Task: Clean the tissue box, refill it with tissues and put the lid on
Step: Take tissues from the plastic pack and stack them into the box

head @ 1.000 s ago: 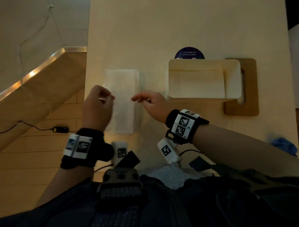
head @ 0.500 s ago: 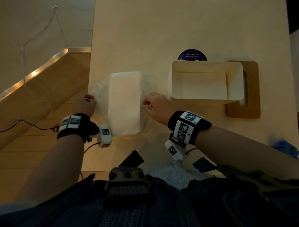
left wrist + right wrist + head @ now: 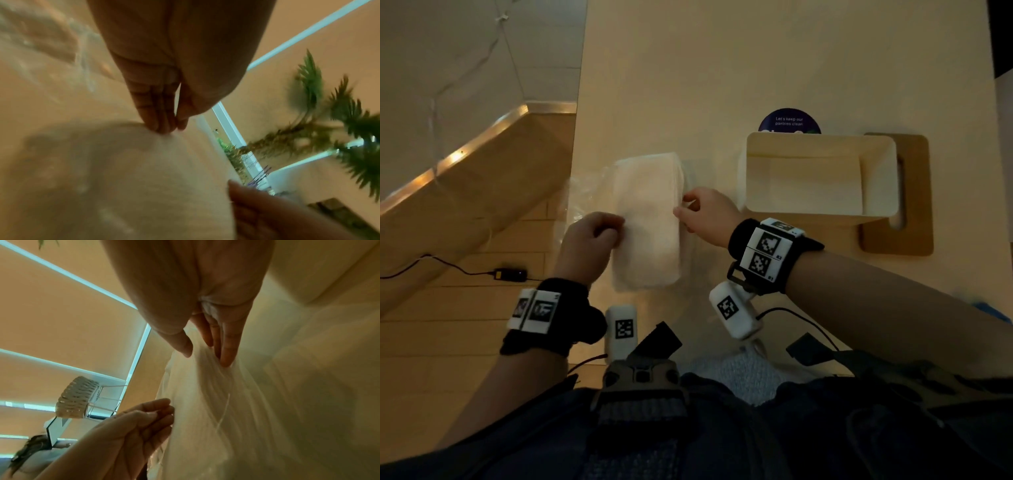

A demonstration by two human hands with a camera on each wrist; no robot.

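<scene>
We judge the task to be about midway. The tissue box (image 3: 822,178) stands open and empty at the right of the head view, so any cleaning looks finished, though we cannot confirm it; the refill and the lid are both still to do.

Nearest us, at the centre of the head view, the tissue stack (image 3: 647,222) lies lengthwise on the counter (image 3: 722,68), well apart from the box's left wall. Its clear plastic wrapper (image 3: 585,198) is spread loose on the counter to the stack's left, with a little showing along the right edge too, so we take the unwrapping to be under way or nearly done.

Our left hand (image 3: 589,243) sits at the stack's left edge, knuckles up, fingers curled. In the left wrist view its grip is together, fingertips (image 3: 162,126) and thumb pinched on the top of the stack; whether there is film between them we cannot tell.

Our right hand (image 3: 709,214) is at the stack's right edge, wrist angled in from the lower right. In the right wrist view its fingers (image 3: 226,353) dig into the layered side of the stack with the thumb just apart on the near face, a loose clamp on the tissues.

Farther right, beyond the box and partly under it, lies the wooden lid (image 3: 914,195) with its slot, flat on the counter. Behind the box a round dark sticker (image 3: 789,121) peeks out.
</scene>
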